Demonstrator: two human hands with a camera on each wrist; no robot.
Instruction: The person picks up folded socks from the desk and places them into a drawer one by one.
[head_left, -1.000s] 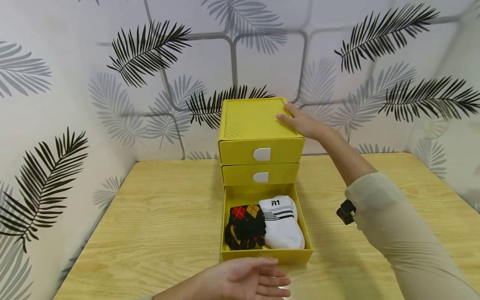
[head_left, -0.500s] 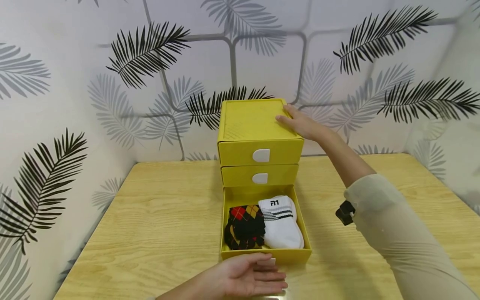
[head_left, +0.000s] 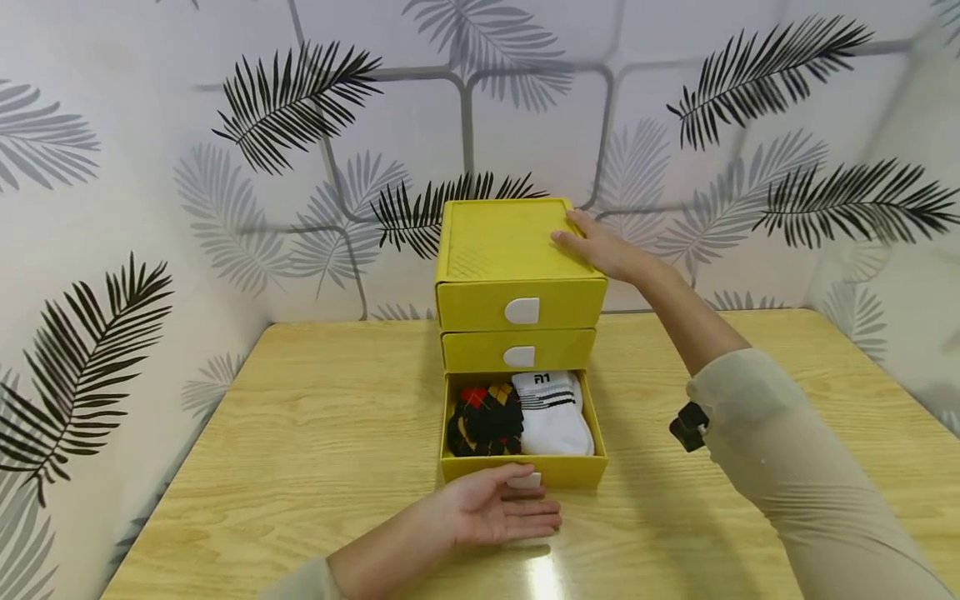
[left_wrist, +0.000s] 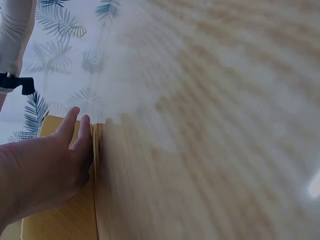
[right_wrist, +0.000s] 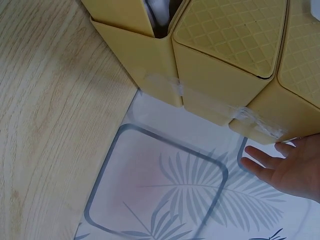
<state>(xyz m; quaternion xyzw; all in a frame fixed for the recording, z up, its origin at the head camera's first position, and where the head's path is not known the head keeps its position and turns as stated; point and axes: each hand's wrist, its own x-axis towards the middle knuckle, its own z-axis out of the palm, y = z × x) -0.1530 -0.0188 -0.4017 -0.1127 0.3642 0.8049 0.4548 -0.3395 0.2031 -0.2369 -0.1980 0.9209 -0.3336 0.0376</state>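
A yellow three-tier drawer cabinet stands at the table's far side, its bottom drawer partly pulled out. Black argyle socks with red and gold diamonds lie at the drawer's left, beside folded white socks with dark stripes. At the drawer's front is my left hand, fingers extended, thumb by the white pull tab; the left wrist view shows it against the yellow front. My right hand rests on the cabinet's top right edge; its fingers look loosely spread in the right wrist view.
The two upper drawers are closed, each with a white tab. Clear tape joins the cabinet's tiers at the side. Behind the wooden table rises a leaf-patterned wall. A black device sits on the right sleeve.
The bottom drawer has slid inward with both pairs of socks, and my left hand has moved forward with it. My right hand stays on the cabinet top.
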